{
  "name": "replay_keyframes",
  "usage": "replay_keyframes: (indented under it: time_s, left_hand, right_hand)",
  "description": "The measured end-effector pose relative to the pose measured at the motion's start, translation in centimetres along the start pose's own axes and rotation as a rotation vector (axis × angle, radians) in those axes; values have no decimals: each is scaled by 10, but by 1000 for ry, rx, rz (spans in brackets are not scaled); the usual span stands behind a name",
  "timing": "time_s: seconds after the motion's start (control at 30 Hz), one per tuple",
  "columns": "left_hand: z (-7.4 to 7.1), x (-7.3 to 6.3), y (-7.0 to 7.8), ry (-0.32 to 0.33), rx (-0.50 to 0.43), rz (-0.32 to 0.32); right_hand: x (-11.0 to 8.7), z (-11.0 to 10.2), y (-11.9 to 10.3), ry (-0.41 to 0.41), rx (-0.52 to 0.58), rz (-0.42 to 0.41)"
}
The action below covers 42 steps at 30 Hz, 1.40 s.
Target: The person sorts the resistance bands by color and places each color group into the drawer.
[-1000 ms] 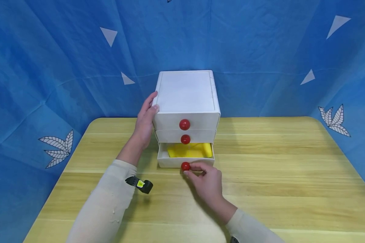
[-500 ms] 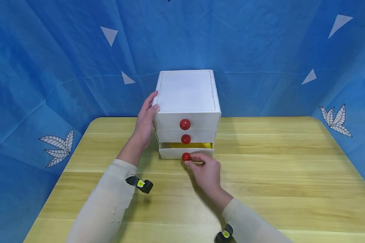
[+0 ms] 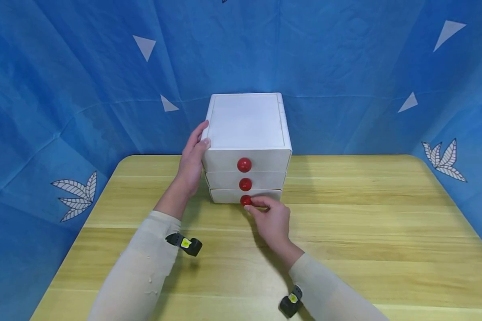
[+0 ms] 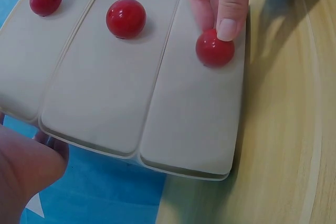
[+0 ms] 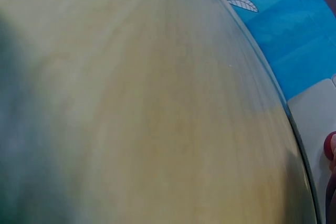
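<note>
A white three-drawer cabinet (image 3: pixel 245 120) with round red knobs stands at the back middle of the table. All its drawers look pushed in, the bottom drawer (image 3: pixel 225 196) included. My right hand (image 3: pixel 275 220) pinches the bottom red knob (image 4: pixel 214 49) between thumb and fingers, as the left wrist view shows up close. My left hand (image 3: pixel 190 162) lies flat along the cabinet's left side, thumb at the top front edge. In the left wrist view, part of that left hand (image 4: pixel 29 166) shows at the lower left. The upper knob (image 3: pixel 244 165) and middle knob (image 3: pixel 245 184) are untouched.
The wooden table (image 3: pixel 365 232) stretches out on both sides of the cabinet. A blue patterned cloth (image 3: pixel 345 67) hangs close behind and at the sides. Black wrist cameras (image 3: pixel 189 245) are strapped over pale sleeves.
The bottom drawer has slid back into the cabinet, with the right hand moving forward on its knob. Yellow material inside it has gone out of sight. The left hand has stayed put.
</note>
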<state>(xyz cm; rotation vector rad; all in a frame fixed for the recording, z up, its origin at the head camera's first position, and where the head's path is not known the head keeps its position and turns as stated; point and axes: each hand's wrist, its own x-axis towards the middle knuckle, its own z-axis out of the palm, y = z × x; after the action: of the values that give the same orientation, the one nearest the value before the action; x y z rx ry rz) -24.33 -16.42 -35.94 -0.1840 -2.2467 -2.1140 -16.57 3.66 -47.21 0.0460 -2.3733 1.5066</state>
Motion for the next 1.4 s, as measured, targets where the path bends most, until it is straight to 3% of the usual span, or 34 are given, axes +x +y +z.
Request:
replay_keyframes:
  time_s: [0.47, 0.57, 0.77, 0.93, 1.2, 1.3, 1.4]
  left_hand:
    - [-1, 0, 0, -3, -2, 12]
    - [-2, 1, 0, 4, 10, 19]
    - [-1, 2, 1, 25, 1, 41]
    - [3, 0, 3, 31, -16, 40]
    - [3, -6, 8, 14, -46, 13]
    - [1, -14, 7, 34, 17, 27]
    - [-2, -29, 3, 97, 182, 53]
  right_hand:
    - [3, 1, -2, -13, -25, 27]
    - [3, -3, -6, -72, -58, 45]
    - [0, -24, -24, -269, -144, 66]
    - [-3, -54, -37, -314, -220, -20]
    - [2, -102, -50, -204, -288, -184]
    - [5, -118, -53, -168, -326, -264]
    - [10, -134, -54, -123, -365, -324]
